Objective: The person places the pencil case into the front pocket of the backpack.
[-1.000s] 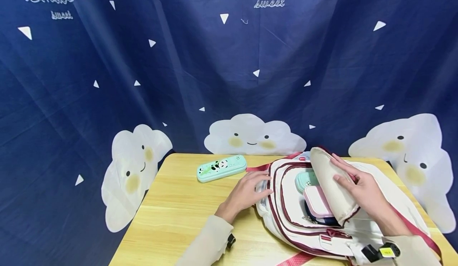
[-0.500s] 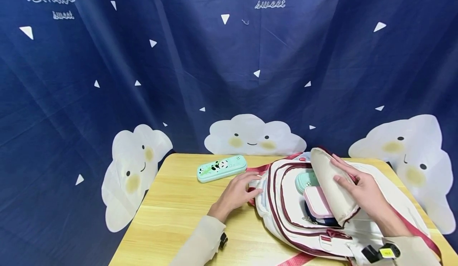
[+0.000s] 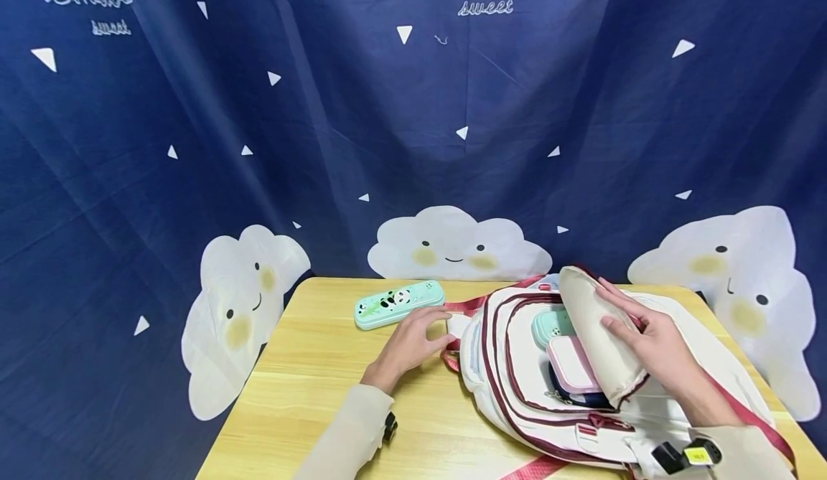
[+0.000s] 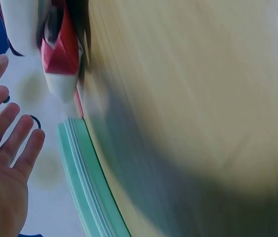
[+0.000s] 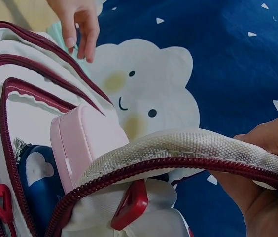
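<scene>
A white backpack (image 3: 478,365) with dark red zips lies on the table, its front pocket unzipped. My right hand (image 3: 655,340) grips the edge of the pocket flap (image 3: 597,336) and holds it raised. Inside the pocket sit a mint case (image 3: 548,326), a pink case (image 3: 573,365) and a navy pouch (image 5: 41,180) with a white cloud shape. My left hand (image 3: 407,344) hovers beside a mint pencil case (image 3: 381,306) with a panda print, left of the backpack. In the left wrist view, its fingers are spread and apart from the case.
The wooden table (image 3: 310,379) extends left of the backpack. Red straps (image 3: 466,306) come out at the backpack's left side, and another strap (image 3: 536,468) lies at the front. A dark blue curtain (image 3: 349,143) with clouds hangs behind the table.
My left hand has moved left, away from the backpack's side and towards the panda pencil case. The right hand has kept the flap in the same place.
</scene>
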